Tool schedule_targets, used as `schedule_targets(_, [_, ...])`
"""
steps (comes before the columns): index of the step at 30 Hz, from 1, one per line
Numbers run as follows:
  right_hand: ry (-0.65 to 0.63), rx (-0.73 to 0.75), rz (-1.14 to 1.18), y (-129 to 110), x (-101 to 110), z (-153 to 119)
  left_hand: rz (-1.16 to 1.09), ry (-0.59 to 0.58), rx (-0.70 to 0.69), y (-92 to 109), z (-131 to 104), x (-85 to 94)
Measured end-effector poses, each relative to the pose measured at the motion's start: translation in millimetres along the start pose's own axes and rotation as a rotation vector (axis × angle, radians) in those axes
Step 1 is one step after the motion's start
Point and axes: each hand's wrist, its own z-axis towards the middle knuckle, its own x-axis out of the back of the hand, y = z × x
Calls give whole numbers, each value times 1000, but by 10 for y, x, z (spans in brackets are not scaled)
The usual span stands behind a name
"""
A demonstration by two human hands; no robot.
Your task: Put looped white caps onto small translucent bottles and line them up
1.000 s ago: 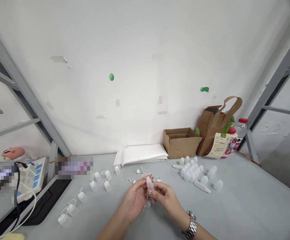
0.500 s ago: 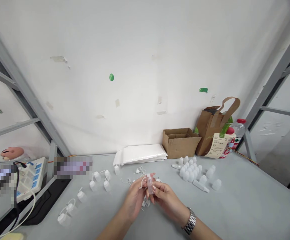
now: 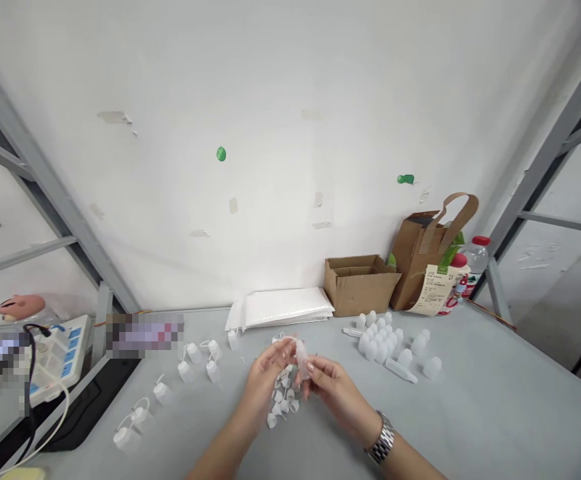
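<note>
A small translucent plastic bottle (image 3: 303, 363) is held in front of me, tilted and a little blurred. My right hand (image 3: 337, 393) pinches its lower body between thumb and fingers. At the upper end, the fingers of my left hand (image 3: 265, 380) close round the bottle's cap, whose detail is smeared. Beneath my hands lies a pile of loose white caps (image 3: 283, 400) with thin straps, partly covered by the fingers. To the left stand several capped bottles (image 3: 185, 370) in a loose row. On the right are several uncapped translucent bottles (image 3: 380, 340), grouped closely, with some lying on their sides.
White padded envelopes (image 3: 290, 307) lie against the wall, beside an open cardboard box (image 3: 357, 293). A brown paper bag (image 3: 413, 260) and a red-capped bottle (image 3: 477, 257) stand at the back right. A power strip (image 3: 73, 353) with cables and a black mat (image 3: 90, 393) occupy the left.
My left hand has shifted slightly left and up around the cap end, uncovering more of the cap pile. The bottle stays in my right hand. The view has shifted slightly.
</note>
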Motion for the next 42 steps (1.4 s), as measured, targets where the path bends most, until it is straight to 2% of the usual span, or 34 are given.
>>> schedule_targets(1, [53,24,-11,-37,35,0,91,5,-17,16,23,48])
schedule_targets(4, [205,93,-1,-138,144,3,552,3,-59,55,73,189])
schedule_targets(7, [254,100,34,-169,193,4,853,-40,-110,34,85,261])
schedule_targets(11, [250,65,73,-117,158,-5,1001,-28,-144,-89,60,220])
schedule_targets(14, [226,59,70,-74,129,-11,1125,-2,-255,-197,29,136])
schedule_targets(19, [200,61,43,-30,112,-6,1293,-51,-296,-285,2,58])
schedule_targets(24, [201,50,52,-6,97,-8,1356,-39,-291,-274,13,98])
schedule_targets(31, [194,52,7,25,113,-5,1313,-28,-289,-286,15,166])
schedule_targets(37, [200,49,-15,42,112,-7,1171,2,-361,-277,28,179])
schedule_targets(40, [198,45,-32,61,111,-10,1044,71,-410,-247,40,166])
schedule_targets(42, [195,46,-42,66,107,-14,915,127,-386,-220,50,155])
